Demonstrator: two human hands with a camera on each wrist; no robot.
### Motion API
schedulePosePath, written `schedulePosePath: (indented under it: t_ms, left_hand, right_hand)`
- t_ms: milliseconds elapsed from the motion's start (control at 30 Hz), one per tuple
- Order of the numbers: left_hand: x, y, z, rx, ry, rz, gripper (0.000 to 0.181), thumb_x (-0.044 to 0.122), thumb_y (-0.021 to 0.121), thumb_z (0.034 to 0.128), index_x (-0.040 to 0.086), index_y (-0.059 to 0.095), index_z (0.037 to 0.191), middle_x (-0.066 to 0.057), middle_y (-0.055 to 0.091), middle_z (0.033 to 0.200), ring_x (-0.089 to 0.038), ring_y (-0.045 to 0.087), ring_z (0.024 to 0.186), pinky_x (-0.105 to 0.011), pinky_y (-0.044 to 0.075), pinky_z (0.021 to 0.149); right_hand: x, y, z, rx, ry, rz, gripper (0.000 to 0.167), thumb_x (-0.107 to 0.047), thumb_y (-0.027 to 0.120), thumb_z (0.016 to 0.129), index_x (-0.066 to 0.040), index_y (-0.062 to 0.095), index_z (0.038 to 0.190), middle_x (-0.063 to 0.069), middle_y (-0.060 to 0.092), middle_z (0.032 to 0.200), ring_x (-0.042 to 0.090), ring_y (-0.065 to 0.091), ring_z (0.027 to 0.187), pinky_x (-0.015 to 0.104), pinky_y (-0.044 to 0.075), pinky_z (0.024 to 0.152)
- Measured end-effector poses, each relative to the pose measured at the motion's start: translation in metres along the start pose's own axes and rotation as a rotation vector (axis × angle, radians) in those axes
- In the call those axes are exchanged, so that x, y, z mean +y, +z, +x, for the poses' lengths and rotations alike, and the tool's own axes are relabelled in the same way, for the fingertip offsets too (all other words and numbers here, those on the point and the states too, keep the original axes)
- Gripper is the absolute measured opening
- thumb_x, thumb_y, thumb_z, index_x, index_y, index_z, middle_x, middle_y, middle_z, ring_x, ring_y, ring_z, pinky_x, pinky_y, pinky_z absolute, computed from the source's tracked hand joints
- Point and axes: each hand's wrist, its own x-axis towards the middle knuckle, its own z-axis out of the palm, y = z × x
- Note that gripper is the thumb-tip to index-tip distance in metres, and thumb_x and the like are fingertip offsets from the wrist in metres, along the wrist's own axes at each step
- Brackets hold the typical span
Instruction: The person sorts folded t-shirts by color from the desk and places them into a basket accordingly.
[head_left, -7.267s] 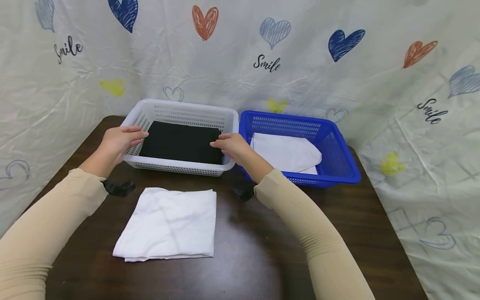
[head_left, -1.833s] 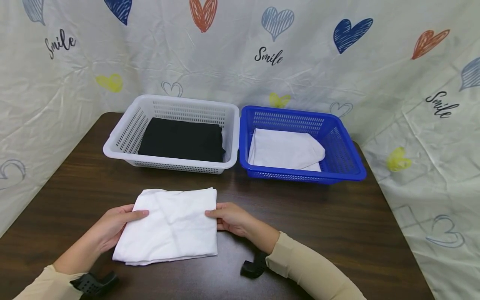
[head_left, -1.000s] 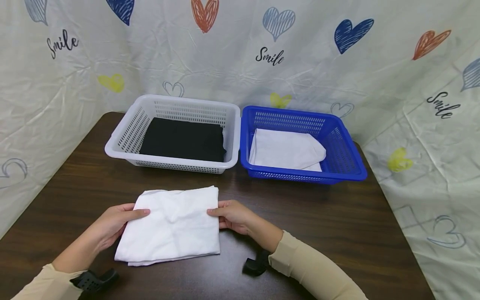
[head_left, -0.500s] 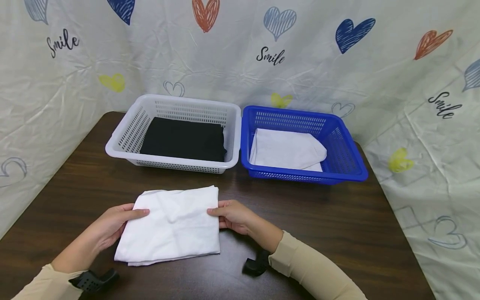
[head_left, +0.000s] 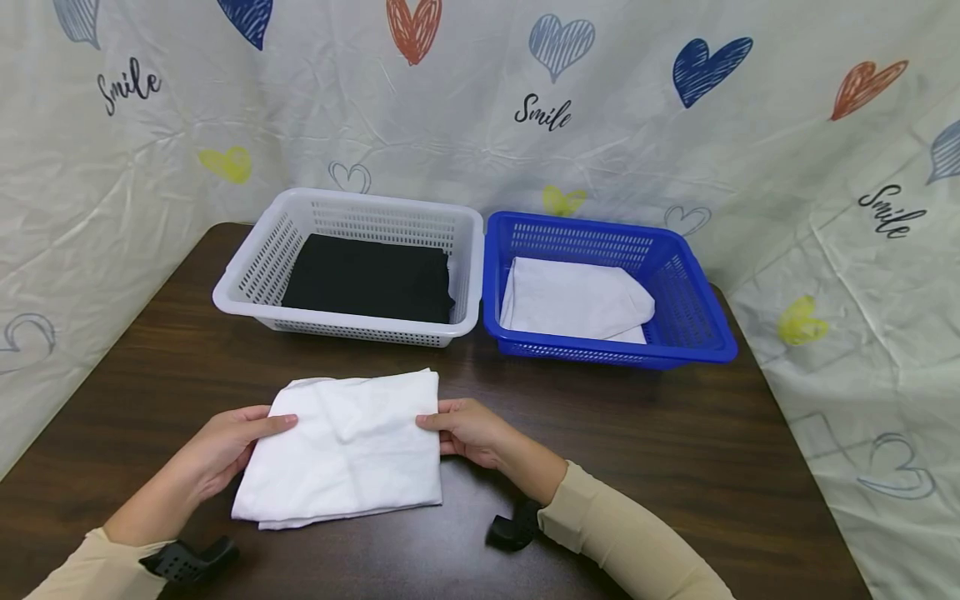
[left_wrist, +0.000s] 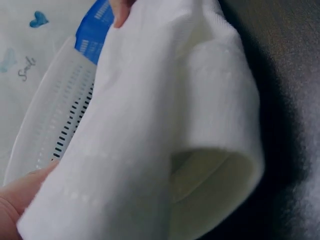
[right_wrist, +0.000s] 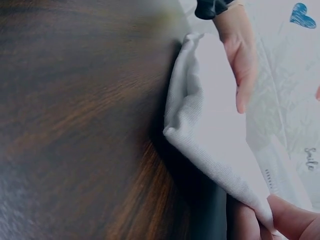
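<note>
A folded white garment (head_left: pixel 345 454) spans the space between my hands over the front of the table. My left hand (head_left: pixel 225 450) pinches its left edge, thumb on top and fingers underneath. On the right edge, my right hand (head_left: pixel 468 433) grips it the same way. A stitched, tube-like fold (left_wrist: pixel 215 115) opens toward the left wrist camera. In the right wrist view the garment (right_wrist: pixel 215 115) looks held slightly off the tabletop, with a dark shadow beside it. The fingers under the cloth are mostly hidden.
Behind the garment stands a white plastic basket (head_left: pixel 352 327) with a folded black cloth (head_left: pixel 367 279) inside. Touching or nearly touching its right side is a blue basket (head_left: pixel 693 321) holding folded white cloth (head_left: pixel 573 296). A heart-patterned curtain (head_left: pixel 465 125) hangs behind the dark wooden table (head_left: pixel 637 442).
Earlier, both hands were at the black cloth in the white basket while the white garment lay untouched. They have since come back and gripped the white garment, which has risen very slightly.
</note>
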Motion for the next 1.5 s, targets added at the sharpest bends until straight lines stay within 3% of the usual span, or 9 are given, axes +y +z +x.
schedulePosePath:
  t_ms: [233,533,800,1033,1500]
  left_hand:
    - [0.007,0.003,-0.005,0.034,0.006,-0.018,0.074,0.036,0.071,0.0919,-0.006,0.042,0.145,0.009,0.073,0.096,-0.010,0.071,0.088,-0.031,0.061,0.081]
    - [0.018,0.005,-0.010,0.046,0.016,0.034,0.076,0.038,0.071,0.0913,-0.005,0.041,0.146,0.008,0.072,0.100,-0.009,0.070,0.090,-0.030,0.061,0.083]
    - [0.026,0.010,-0.013,0.045,0.027,0.075,0.077,0.041,0.071,0.0909,-0.004,0.042,0.146,0.002,0.070,0.111,-0.009,0.067,0.095,-0.030,0.060,0.086]
    - [0.036,0.018,-0.017,0.058,0.048,0.123,0.079,0.045,0.070,0.0903,-0.003,0.043,0.146,-0.012,0.063,0.131,-0.010,0.065,0.099,-0.031,0.059,0.089]
    - [0.057,0.032,-0.025,0.060,0.102,0.071,0.072,0.039,0.073,0.0896,-0.003,0.049,0.142,0.006,0.070,0.103,-0.010,0.068,0.090,-0.026,0.060,0.081]
  right_hand:
    - [-0.005,0.000,-0.005,0.009,0.002,-0.010,0.032,-0.007,0.057,0.100,0.008,0.059,0.128,0.009,0.074,0.106,0.012,0.069,0.086,0.037,0.059,0.090]
    - [-0.014,-0.005,-0.012,-0.007,-0.017,-0.023,0.033,-0.006,0.056,0.100,0.009,0.058,0.128,0.007,0.073,0.104,0.011,0.069,0.087,0.035,0.059,0.088]
    - [-0.017,-0.009,-0.022,0.019,-0.038,-0.055,0.032,-0.006,0.057,0.099,0.010,0.059,0.127,0.008,0.074,0.104,0.012,0.069,0.086,0.035,0.060,0.086]
    - [-0.022,-0.018,-0.033,0.020,-0.051,-0.081,0.033,-0.008,0.058,0.099,0.010,0.059,0.127,0.010,0.074,0.105,0.011,0.071,0.084,0.034,0.061,0.083]
    - [-0.039,-0.030,-0.053,0.045,-0.077,-0.114,0.035,-0.010,0.060,0.099,0.011,0.059,0.127,0.010,0.076,0.104,0.010,0.073,0.082,0.033,0.061,0.081]
